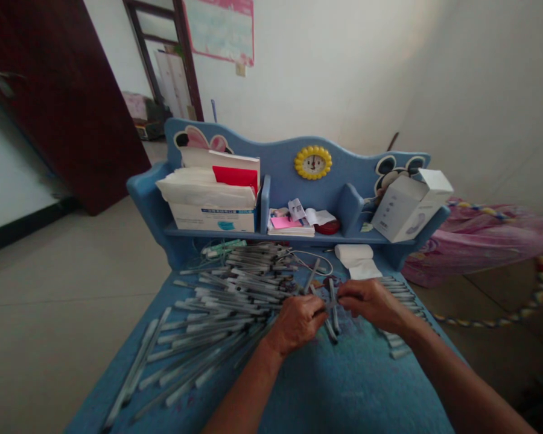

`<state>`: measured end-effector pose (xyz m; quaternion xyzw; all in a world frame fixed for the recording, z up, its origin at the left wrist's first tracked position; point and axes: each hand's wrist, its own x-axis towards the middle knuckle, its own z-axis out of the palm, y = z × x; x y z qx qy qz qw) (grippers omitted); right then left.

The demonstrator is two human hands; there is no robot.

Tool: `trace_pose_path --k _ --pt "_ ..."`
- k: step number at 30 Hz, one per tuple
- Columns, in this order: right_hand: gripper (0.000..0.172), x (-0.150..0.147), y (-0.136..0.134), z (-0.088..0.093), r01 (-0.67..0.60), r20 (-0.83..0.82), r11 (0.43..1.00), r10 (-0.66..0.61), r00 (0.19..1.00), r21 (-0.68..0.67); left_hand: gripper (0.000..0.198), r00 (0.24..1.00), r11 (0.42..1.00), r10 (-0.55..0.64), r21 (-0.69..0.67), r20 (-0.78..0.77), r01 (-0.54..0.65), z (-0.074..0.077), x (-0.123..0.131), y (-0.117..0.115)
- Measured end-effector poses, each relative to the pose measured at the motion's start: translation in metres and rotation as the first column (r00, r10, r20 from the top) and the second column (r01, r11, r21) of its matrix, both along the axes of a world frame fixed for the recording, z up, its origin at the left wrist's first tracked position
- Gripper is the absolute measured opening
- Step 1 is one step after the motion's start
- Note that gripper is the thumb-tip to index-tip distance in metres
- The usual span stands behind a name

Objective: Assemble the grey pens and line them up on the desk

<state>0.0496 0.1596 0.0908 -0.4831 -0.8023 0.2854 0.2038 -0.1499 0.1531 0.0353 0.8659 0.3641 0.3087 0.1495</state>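
Note:
My left hand [301,319] and my right hand [364,299] face each other over the blue desk, fingers pinched. Between their fingertips lies a short, pale, pen-like tube [331,305], gripped at either end; its details are blurred. Just beneath it, a few more pen-like tubes [335,322] with dark tips rest on the desktop. A big loose pile of such translucent grey tubes [235,295] spreads to the left of my left hand. Beyond my right hand, several tubes [400,293] lie side by side in a row, partly hidden by my forearm.
The blue desk [357,392] has a raised shelf at its back. On the shelf stand a mask box [212,218], papers, a yellow clock [313,163] and a white box [407,205]. A white paper roll [353,253] and a white cable [317,265] lie below it.

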Motion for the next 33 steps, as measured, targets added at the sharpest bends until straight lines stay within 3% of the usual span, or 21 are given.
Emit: trace_pose_path --k 3,8,12,17,21,28,33 --pt "0.039 -0.001 0.0 -0.004 0.077 0.051 0.997 -0.078 0.996 0.02 0.01 1.0 1.0 -0.002 0.008 -0.005 0.002 -0.001 0.0 0.0" --pt "0.02 -0.001 -0.002 -0.005 0.021 -0.002 1.0 -0.021 1.0 -0.009 0.01 1.0 1.0 0.009 0.015 -0.023 -0.009 -0.003 0.0 0.001" --pt "0.034 0.0 -0.003 -0.005 0.072 0.061 0.997 -0.074 0.995 0.022 0.008 0.999 1.0 0.005 0.03 -0.034 -0.004 -0.005 0.001 0.001" --pt "0.017 -0.003 -0.005 -0.002 0.029 -0.003 0.999 -0.029 1.0 0.019 0.009 0.997 0.997 0.035 0.066 -0.066 -0.031 -0.005 0.003 0.0" --pt "0.017 -0.008 -0.005 -0.009 0.129 -0.112 0.99 -0.134 0.985 -0.056 0.01 0.988 0.986 0.114 0.137 -0.107 -0.099 -0.004 0.004 0.0" --pt "0.03 -0.016 -0.007 -0.033 0.326 -0.271 0.877 -0.429 0.861 -0.353 0.008 0.961 0.955 0.228 0.23 -0.157 -0.189 -0.003 0.009 0.0" --pt "0.03 -0.02 -0.011 -0.043 0.366 -0.359 0.783 -0.575 0.735 -0.504 0.01 0.946 0.938 0.264 0.28 -0.187 -0.206 -0.005 0.013 -0.002"
